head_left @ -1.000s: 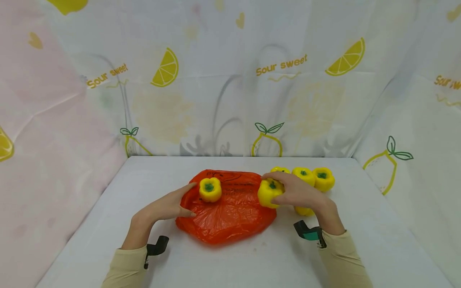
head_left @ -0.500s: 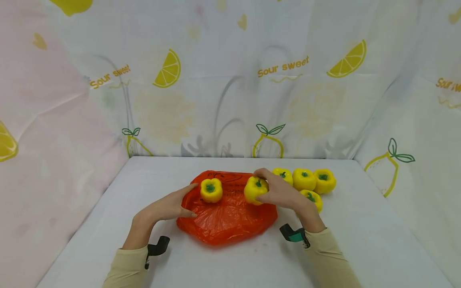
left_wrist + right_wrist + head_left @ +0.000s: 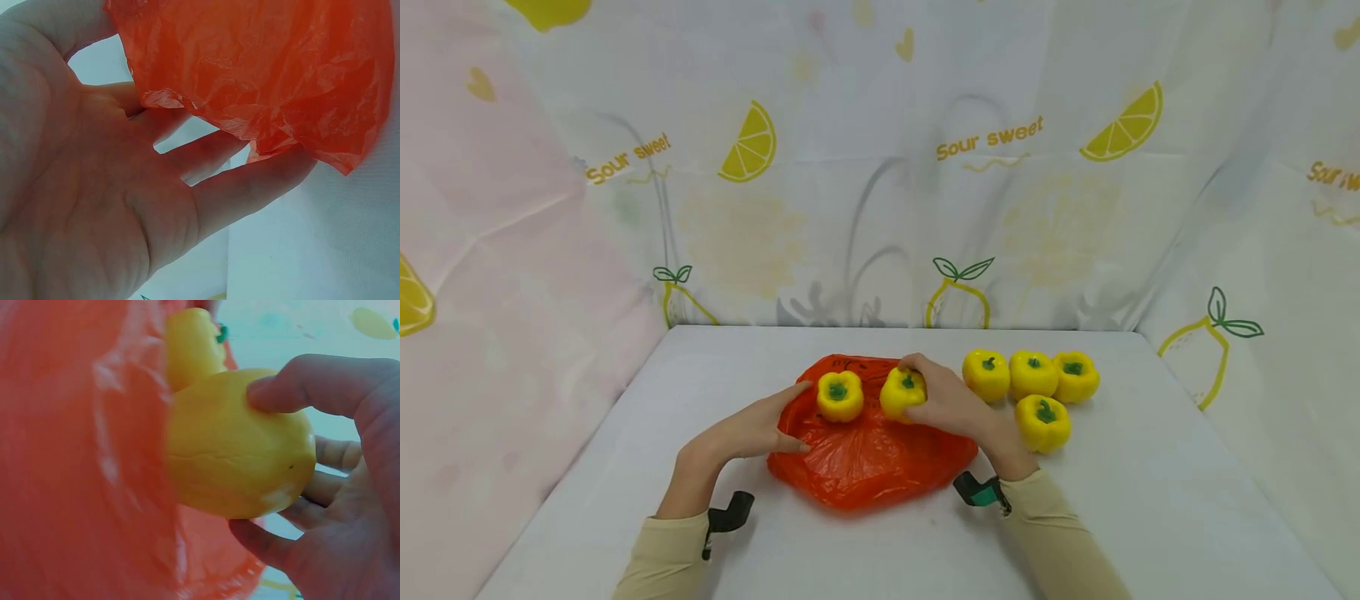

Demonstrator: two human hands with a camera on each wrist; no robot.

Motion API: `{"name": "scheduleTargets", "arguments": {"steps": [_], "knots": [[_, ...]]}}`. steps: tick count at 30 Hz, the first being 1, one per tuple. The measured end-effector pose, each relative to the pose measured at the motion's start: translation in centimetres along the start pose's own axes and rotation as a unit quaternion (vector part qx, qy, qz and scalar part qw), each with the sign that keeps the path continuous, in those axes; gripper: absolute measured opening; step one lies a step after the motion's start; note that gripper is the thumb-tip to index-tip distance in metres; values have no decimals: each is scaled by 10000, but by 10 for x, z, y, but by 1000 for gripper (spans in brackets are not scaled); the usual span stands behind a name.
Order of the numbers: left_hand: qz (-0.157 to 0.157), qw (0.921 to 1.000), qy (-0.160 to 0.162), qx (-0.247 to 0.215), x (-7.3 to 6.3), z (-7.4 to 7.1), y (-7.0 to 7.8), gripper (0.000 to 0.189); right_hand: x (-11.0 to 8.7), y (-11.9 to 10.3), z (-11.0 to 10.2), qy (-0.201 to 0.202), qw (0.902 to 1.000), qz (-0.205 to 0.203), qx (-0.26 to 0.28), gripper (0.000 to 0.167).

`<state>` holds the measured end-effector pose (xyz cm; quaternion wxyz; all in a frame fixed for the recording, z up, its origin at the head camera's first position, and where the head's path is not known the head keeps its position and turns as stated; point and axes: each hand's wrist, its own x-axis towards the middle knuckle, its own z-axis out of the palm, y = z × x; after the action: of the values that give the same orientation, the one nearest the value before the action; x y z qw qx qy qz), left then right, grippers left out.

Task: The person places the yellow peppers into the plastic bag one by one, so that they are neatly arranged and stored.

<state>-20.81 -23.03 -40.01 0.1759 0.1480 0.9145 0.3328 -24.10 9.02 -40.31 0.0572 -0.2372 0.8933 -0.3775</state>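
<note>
While the right hand (image 3: 951, 404) holds a yellow pepper (image 3: 898, 395), thumb and fingers parted about as wide as the fruit and curved against its sides, that pepper lies to the hand's left, over the far half of a red plastic bag (image 3: 865, 471) on the white surface (image 3: 865, 558). Rounded, it shows no clear long axis. Just beside it on the left, apart, is a second pepper (image 3: 840, 397), nearer the left hand (image 3: 747, 429); whether either is inside the bag cannot be told. The left fingers, spread well away from the thumb, touch the bag's left edge. Four more peppers (image 3: 1042, 425) cluster to the right.
</note>
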Motion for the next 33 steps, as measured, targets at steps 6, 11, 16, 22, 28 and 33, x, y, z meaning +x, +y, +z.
{"name": "scheduleTargets", "arguments": {"steps": [6, 11, 16, 22, 28, 33], "knots": [[-15, 10000, -9, -31, 1, 1, -1, 91, 8, -1, 15, 46, 9994, -287, -183, 54], [-50, 10000, -14, -21, 1, 2, 0, 92, 9, -1, 21, 64, 9990, -436, -122, 53], [-92, 10000, -13, -4, 1, 2, 0, 92, 11, -1, 23, 27, 9986, -482, -198, 56], [-138, 9999, 9, 34, 1, 2, 1, 92, 11, 1, 25, -4, 9983, -546, -187, 60], [-152, 9999, 30, 61, 0, 1, 3, 92, 10, 1, 23, -6, 9986, -442, -288, 66], [-141, 9998, 46, 100, 0, 2, 2, 92, 7, -1, 19, -5, 9985, -342, -416, 70]]}}
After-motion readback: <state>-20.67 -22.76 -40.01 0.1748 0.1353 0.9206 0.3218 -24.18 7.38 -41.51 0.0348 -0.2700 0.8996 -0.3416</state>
